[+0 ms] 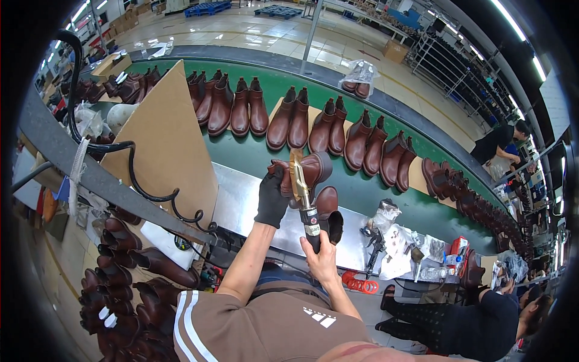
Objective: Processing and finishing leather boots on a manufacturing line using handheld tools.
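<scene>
Left hand (272, 199), in a dark knit-look glove, is closed around one end of a brown leather ankle boot (312, 167). Boot is held up over the table edge, lying sideways, dark sole facing right; leather smooth, semi-gloss. Right hand (323, 260), bare, is wrapped round the black cylindrical grip of a hot-air gun (312, 223), fingers curled. Its metal barrel runs up to a flattened, brassy nozzle (297, 172) that overlaps the held boot in view; can't tell whether they touch.

Second boot (327, 200), same brown, sits just right of the gun on a shiny sheet-metal surface (232, 190), its dark opening toward the person. Beyond: smooth green belt (250, 158) carrying a curved row of paired boots (280, 125), rounded toes facing the person, some on flat cardboard. Left: large tan cardboard panel (163, 142), matte, angular, beside a black coiled cable (151, 196). Right: crumpled white sheeting (395, 248); below it, a glossy red coiled hose (360, 284).
</scene>
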The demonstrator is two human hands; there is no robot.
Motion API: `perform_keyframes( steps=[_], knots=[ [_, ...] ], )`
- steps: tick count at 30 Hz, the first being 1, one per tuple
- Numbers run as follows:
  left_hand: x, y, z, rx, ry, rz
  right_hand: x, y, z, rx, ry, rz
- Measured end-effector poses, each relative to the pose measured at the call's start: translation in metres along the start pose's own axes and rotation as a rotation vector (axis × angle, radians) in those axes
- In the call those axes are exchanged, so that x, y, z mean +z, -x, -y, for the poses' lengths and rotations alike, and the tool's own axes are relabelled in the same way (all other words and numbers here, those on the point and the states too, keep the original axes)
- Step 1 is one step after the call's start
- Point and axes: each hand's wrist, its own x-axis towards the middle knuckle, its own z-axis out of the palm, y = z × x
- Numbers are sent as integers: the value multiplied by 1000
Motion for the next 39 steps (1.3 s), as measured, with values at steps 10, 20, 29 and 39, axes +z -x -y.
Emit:
perform_keyframes(
  steps=[10, 20, 29, 39],
  knots=[
    [-16, 3, -3, 165, -355, -98, 17, 0, 10, -33, 202, 9],
    [-22, 2, 2, 253, -155, -36, 13, -1, 2, 71, 204, 68],
    [-9, -3, -4, 218, -7, -19, 14, 4, -8, 26, 271, 25],
    [-36, -22, 19, -29, 372, 68, 22, -2, -13, 14, 285, -4]
  ],
)
